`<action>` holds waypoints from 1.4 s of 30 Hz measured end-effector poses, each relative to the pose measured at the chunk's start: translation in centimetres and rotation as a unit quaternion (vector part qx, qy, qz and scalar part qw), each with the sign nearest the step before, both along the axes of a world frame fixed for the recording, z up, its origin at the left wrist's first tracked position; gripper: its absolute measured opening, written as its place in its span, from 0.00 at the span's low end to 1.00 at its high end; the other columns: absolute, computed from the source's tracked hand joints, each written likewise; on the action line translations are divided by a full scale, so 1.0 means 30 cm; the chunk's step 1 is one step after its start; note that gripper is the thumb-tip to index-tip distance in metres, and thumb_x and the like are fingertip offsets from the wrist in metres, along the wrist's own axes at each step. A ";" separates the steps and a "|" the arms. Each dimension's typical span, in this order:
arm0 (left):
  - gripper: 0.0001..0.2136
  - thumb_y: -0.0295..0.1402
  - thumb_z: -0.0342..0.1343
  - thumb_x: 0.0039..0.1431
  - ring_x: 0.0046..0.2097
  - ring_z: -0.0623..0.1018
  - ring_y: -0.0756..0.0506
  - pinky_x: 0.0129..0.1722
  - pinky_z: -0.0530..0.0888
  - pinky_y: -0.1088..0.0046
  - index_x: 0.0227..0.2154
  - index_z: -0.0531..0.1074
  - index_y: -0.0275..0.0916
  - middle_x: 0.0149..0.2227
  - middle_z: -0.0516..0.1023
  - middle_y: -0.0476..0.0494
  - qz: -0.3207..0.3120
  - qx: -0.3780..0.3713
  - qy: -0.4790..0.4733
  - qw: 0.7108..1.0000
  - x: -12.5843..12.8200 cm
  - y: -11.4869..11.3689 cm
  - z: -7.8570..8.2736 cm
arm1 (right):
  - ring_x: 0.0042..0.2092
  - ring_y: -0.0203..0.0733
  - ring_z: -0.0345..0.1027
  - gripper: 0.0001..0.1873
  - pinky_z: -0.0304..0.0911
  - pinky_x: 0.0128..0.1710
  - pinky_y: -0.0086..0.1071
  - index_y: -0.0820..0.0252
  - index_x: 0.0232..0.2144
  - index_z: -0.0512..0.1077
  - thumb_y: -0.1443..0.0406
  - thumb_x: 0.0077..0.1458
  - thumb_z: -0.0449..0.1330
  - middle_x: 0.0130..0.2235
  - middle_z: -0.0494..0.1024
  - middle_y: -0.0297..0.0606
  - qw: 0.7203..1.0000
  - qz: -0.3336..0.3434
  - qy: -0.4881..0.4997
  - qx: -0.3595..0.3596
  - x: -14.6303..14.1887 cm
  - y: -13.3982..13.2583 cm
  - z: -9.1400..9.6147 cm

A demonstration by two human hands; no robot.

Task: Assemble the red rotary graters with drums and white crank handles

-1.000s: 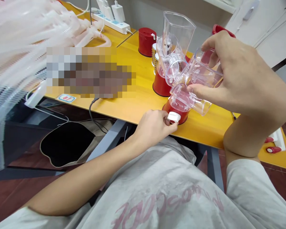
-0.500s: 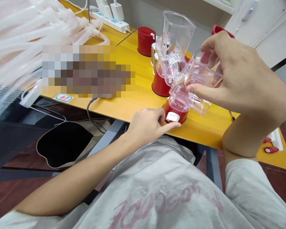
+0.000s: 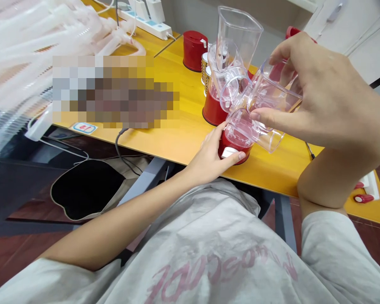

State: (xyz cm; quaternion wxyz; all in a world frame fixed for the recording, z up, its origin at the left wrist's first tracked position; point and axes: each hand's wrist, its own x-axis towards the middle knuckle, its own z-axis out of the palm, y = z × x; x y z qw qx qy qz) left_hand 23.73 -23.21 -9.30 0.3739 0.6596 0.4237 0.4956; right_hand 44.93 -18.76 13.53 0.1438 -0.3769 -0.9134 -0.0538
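On the table's near edge stands a rotary grater with a red base (image 3: 247,148) and a clear plastic body (image 3: 240,126). My left hand (image 3: 207,158) wraps round the left side of the base, its thumb lying along the front by a white lever (image 3: 229,152). My right hand (image 3: 313,88) grips the clear rectangular hopper (image 3: 269,90) from the right, thumb on the near side and fingers over the rim. The hopper is tilted to the right. Just behind stands a second clear grater body (image 3: 239,38) on another red base (image 3: 213,110).
A separate red base (image 3: 194,51) stands farther back, beside perforated metal drums (image 3: 205,74). A power strip (image 3: 152,26) lies at the back left. Clear plastic parts in bags (image 3: 34,55) fill the left. A blurred patch hides part of the yellow table (image 3: 164,145).
My left hand has moved up and right; its fingers have uncurled and now lie against the side of the base. My right hand keeps its hold on the hopper.
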 end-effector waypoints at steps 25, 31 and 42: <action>0.60 0.54 0.82 0.61 0.83 0.69 0.20 0.85 0.65 0.33 0.87 0.56 0.45 0.83 0.68 0.23 -0.015 0.056 0.020 0.998 -0.032 0.022 -0.076 | 0.51 0.72 0.84 0.29 0.75 0.62 0.68 0.51 0.56 0.80 0.44 0.59 0.74 0.47 0.87 0.47 1.000 0.015 0.005 0.026 0.005 0.021 0.024; 0.60 0.60 0.82 0.59 0.83 0.70 0.19 0.83 0.69 0.36 0.87 0.60 0.46 0.83 0.70 0.25 -0.012 0.040 0.005 0.999 -0.026 0.016 -0.058 | 0.52 0.72 0.84 0.26 0.77 0.63 0.68 0.47 0.58 0.82 0.49 0.60 0.76 0.47 0.86 0.44 0.999 -0.004 -0.018 0.034 -0.001 0.018 0.029; 0.62 0.60 0.81 0.61 0.83 0.71 0.21 0.83 0.70 0.39 0.89 0.56 0.45 0.85 0.68 0.25 -0.011 0.073 0.003 0.997 -0.031 0.020 -0.091 | 0.45 0.65 0.84 0.30 0.76 0.60 0.60 0.58 0.56 0.87 0.48 0.58 0.77 0.39 0.85 0.44 0.998 0.028 0.017 0.047 -0.005 0.043 0.018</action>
